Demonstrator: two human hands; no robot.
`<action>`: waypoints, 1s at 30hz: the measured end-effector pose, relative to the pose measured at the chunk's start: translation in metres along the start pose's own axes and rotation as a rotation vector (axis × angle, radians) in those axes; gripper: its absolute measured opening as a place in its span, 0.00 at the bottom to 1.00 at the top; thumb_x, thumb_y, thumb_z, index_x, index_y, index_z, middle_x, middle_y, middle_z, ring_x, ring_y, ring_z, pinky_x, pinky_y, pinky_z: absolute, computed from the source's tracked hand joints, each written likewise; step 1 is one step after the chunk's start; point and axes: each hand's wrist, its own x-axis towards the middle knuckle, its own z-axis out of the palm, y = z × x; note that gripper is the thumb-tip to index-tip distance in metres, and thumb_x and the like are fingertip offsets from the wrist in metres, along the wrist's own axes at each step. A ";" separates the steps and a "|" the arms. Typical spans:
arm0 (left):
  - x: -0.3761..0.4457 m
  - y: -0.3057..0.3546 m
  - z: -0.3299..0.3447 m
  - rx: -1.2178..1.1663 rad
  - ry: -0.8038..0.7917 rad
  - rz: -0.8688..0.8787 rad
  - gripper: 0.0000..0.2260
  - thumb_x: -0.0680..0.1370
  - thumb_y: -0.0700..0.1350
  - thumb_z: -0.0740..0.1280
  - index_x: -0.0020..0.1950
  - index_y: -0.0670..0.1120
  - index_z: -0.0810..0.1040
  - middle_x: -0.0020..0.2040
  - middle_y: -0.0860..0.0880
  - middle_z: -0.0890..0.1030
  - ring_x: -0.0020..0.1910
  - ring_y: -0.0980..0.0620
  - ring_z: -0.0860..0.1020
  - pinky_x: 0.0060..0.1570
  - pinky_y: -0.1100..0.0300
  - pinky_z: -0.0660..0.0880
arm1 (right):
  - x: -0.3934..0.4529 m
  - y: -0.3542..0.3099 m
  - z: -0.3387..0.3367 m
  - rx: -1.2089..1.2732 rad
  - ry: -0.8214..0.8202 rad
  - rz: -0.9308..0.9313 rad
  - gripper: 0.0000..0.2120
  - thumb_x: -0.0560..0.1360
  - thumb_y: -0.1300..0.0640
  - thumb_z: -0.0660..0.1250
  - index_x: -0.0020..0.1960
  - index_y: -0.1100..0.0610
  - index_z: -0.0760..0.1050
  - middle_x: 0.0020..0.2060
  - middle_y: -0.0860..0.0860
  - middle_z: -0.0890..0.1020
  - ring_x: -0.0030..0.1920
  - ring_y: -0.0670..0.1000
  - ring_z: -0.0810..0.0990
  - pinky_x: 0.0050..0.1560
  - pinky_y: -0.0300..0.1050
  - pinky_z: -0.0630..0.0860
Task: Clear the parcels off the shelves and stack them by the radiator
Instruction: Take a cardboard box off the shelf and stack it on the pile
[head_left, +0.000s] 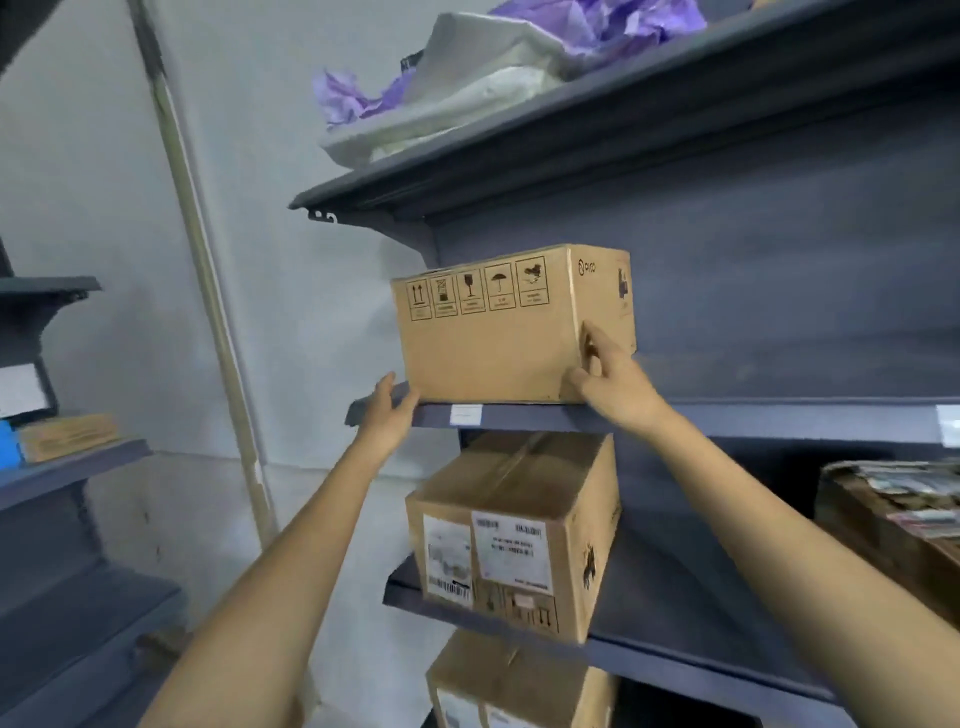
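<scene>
Head view shows both bare hands raised to one box (498, 332) on a blue-grey shelf (727, 415). Right hand (608, 376) lies at the box's lower right front corner, fingers fairly straight and reaching up along the corner edge, thumb against the front face near the bottom; it touches the cardboard without curling round it. Left hand (387, 410) sits at the lower left corner, fingers relaxed and pointing up, its edge against the box's bottom corner and the shelf lip; how much of it presses the box I cannot tell. Between the hands the box stands upright at the left end of the shelf, handling symbols printed along the top of its front face. Just below the hands, on the next shelf down (675, 654), stands a second box (514, 540) with white labels on its front and tape along its top. Beneath that one, a third box (519, 686) shows only its upper part. Above the hands, the top shelf (571, 135) carries white wrapping (467, 104) and crumpled purple paper (613, 26). Far right of the right forearm, a dark bundle (893, 519) lies on a shelf. Left of the left arm stands another rack (67, 467) against the pale wall, holding a flat brown pack (67, 436).
</scene>
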 end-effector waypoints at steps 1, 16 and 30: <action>0.013 0.003 0.002 -0.037 -0.009 -0.015 0.26 0.81 0.53 0.55 0.77 0.48 0.53 0.75 0.47 0.61 0.72 0.46 0.63 0.67 0.56 0.62 | 0.000 -0.002 0.002 0.020 0.018 0.025 0.25 0.76 0.65 0.59 0.72 0.57 0.61 0.60 0.46 0.71 0.61 0.47 0.68 0.51 0.28 0.64; 0.004 0.036 -0.043 -0.673 -0.156 0.186 0.26 0.74 0.67 0.49 0.43 0.53 0.80 0.44 0.49 0.84 0.46 0.47 0.82 0.46 0.51 0.76 | -0.032 -0.069 -0.040 0.200 0.688 0.172 0.26 0.77 0.41 0.53 0.28 0.56 0.70 0.23 0.48 0.75 0.26 0.46 0.73 0.34 0.42 0.73; 0.004 0.060 -0.069 -0.662 -0.705 -0.018 0.18 0.71 0.52 0.71 0.58 0.48 0.79 0.44 0.50 0.86 0.38 0.53 0.84 0.33 0.63 0.79 | -0.043 -0.092 -0.054 0.404 0.036 0.427 0.28 0.72 0.47 0.68 0.69 0.56 0.67 0.60 0.52 0.80 0.54 0.51 0.81 0.47 0.45 0.79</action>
